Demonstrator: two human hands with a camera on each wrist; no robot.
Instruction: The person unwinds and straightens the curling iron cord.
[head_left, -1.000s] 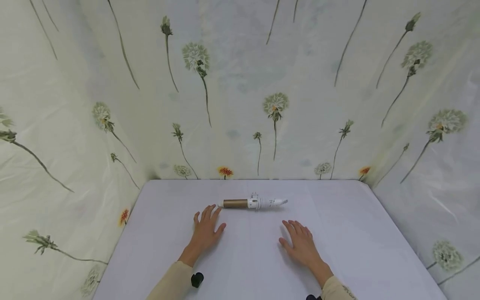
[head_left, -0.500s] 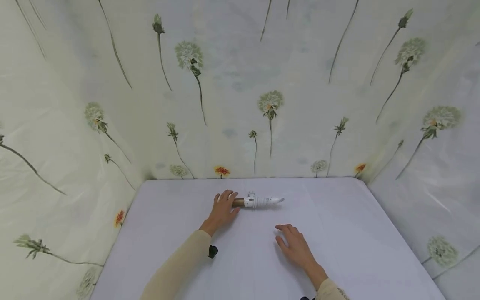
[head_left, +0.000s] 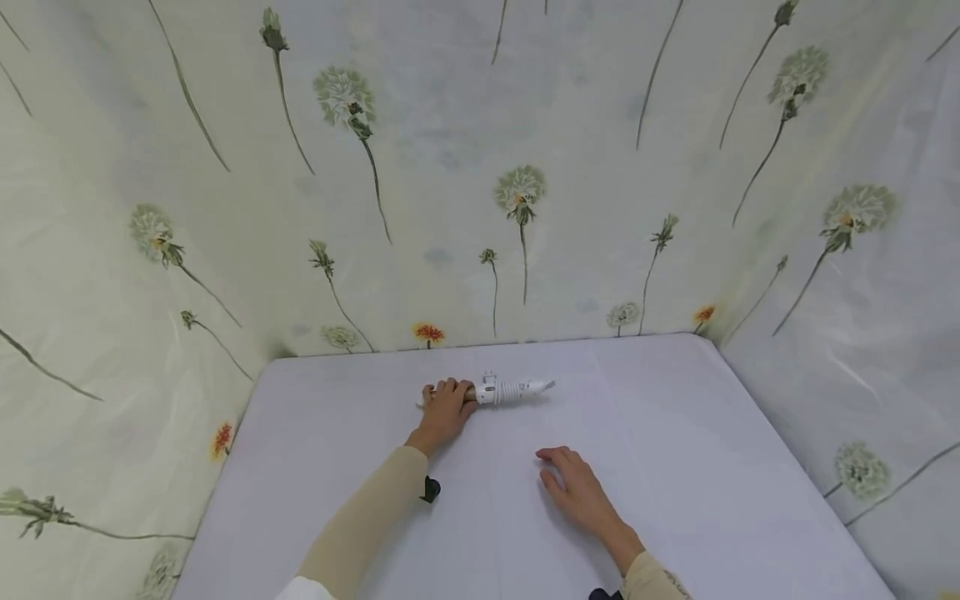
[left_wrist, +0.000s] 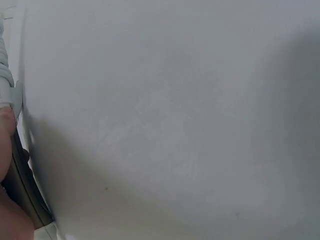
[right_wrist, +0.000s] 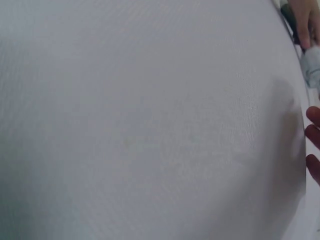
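A curling iron (head_left: pixel 510 392) lies crosswise near the back of the table, its white cord wound round the white handle and a plug with prongs sticking up. My left hand (head_left: pixel 446 410) grips it by the bronze barrel, fingers over the top and thumb on the near side. In the left wrist view the barrel (left_wrist: pixel 22 187) shows between the fingers at the left edge, with part of the coiled cord above. The hand hides most of the barrel. My right hand (head_left: pixel 581 492) hovers over the table at the right front, fingers relaxed and holding nothing.
A white cloth covers the table (head_left: pixel 675 467). Curtains printed with dandelions (head_left: pixel 521 187) hang close behind it and along both sides. A black wrist camera (head_left: pixel 430 489) sits below the left wrist, another (head_left: pixel 603 594) by the right sleeve.
My left hand has moved right and forward from beside the barrel's end and now grips the barrel. The right hand stays near its place, fingers slightly more bent. The head view has shifted a little.
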